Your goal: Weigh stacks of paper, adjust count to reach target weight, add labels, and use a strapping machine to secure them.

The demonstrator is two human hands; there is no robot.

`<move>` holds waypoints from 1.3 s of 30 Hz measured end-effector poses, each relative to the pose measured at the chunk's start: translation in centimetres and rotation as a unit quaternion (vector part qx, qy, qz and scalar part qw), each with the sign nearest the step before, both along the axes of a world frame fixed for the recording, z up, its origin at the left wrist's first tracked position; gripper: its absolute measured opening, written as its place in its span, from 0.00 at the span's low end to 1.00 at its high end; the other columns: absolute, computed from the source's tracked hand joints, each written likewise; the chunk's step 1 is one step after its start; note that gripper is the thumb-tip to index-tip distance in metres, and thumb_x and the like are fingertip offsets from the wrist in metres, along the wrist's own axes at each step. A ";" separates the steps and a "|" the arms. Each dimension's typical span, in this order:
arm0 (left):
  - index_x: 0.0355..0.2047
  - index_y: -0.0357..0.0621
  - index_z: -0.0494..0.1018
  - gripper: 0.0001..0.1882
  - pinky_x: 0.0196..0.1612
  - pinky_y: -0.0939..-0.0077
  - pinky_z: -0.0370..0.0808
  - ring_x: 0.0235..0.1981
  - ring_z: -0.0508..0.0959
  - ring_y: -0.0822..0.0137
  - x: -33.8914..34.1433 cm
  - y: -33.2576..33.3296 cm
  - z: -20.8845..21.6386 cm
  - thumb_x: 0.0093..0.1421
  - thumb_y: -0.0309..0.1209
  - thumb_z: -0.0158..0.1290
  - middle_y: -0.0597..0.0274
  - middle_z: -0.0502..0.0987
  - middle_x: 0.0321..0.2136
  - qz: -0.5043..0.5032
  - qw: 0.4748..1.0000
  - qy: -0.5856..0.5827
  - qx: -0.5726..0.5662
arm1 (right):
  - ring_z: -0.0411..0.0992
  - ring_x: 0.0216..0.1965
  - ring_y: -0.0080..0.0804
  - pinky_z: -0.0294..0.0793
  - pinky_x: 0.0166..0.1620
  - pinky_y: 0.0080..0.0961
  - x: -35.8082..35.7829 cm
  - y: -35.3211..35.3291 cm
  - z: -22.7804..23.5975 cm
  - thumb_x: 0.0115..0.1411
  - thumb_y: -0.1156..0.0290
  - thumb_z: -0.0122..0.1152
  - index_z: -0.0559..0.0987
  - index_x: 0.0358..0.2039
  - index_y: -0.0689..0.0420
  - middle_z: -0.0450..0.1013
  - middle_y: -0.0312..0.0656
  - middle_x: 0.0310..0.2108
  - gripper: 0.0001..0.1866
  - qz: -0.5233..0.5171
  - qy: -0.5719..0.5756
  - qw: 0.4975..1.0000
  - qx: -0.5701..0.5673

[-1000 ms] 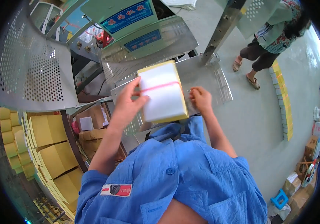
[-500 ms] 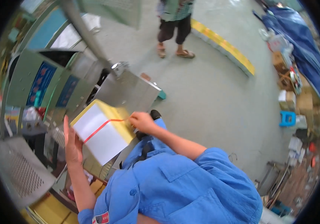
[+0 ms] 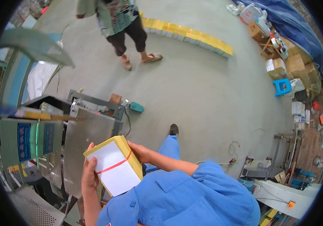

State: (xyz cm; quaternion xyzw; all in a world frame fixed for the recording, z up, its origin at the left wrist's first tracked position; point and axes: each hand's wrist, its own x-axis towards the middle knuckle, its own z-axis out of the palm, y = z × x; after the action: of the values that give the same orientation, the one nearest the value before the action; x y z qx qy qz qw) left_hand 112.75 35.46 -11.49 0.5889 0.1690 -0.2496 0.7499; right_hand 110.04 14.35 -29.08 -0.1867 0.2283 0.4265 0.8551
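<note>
Above the metal table (image 3: pixel 88 139), both hands are gripping a yellow bundle (image 3: pixel 113 165).
The left hand (image 3: pixel 89 173) is clasping its left edge, thumb lying on the white face; the right hand (image 3: pixel 140 152) is pressing its right side; a red band (image 3: pixel 112 166) is crossing it.

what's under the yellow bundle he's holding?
Below the strapped yellow bundle, held between left hand and right hand, the steel machine table shows at its left. Anything directly beneath is covered by the bundle.

Both hands, left hand (image 3: pixel 89 174) and right hand (image 3: pixel 140 152), clasp a red-banded yellow-edged paper bundle (image 3: pixel 113 165) beside a metal machine (image 3: pixel 88 130).
</note>
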 end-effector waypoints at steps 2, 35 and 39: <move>0.68 0.43 0.53 0.41 0.63 0.64 0.62 0.60 0.66 0.58 1.9 -5.1 1.1 0.59 0.42 0.58 0.54 0.65 0.60 -0.016 0.999 0.013 -0.028 | 0.69 0.57 0.32 0.67 0.59 0.34 0.3 -5.1 1.0 0.70 0.46 0.40 0.67 0.62 0.53 0.68 0.39 0.59 0.30 -0.036 -0.019 0.999 -0.002; 0.63 0.43 0.59 0.26 0.65 0.69 0.57 0.63 0.63 0.55 41.8 -60.9 -12.6 0.72 0.44 0.34 0.46 0.65 0.60 -0.119 0.957 -0.137 0.225 | 0.69 0.48 0.30 0.69 0.51 0.31 32.6 -62.2 0.6 0.69 0.57 0.48 0.75 0.48 0.61 0.74 0.40 0.44 0.20 -0.239 -0.010 0.858 -0.455; 0.64 0.42 0.58 0.29 0.66 0.69 0.54 0.65 0.59 0.57 48.0 -63.9 -15.7 0.72 0.48 0.32 0.48 0.62 0.62 -0.028 0.981 -0.085 0.172 | 0.69 0.44 0.28 0.69 0.48 0.30 42.8 -66.8 -0.2 0.69 0.58 0.49 0.75 0.46 0.61 0.74 0.39 0.42 0.19 -0.148 -0.054 0.861 -0.483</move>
State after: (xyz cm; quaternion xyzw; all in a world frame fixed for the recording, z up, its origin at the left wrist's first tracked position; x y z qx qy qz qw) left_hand 160.71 -28.42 -27.17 0.7326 0.1281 -0.1871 0.6418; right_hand 152.89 -52.47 -29.28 -0.5630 0.3841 0.1201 0.7219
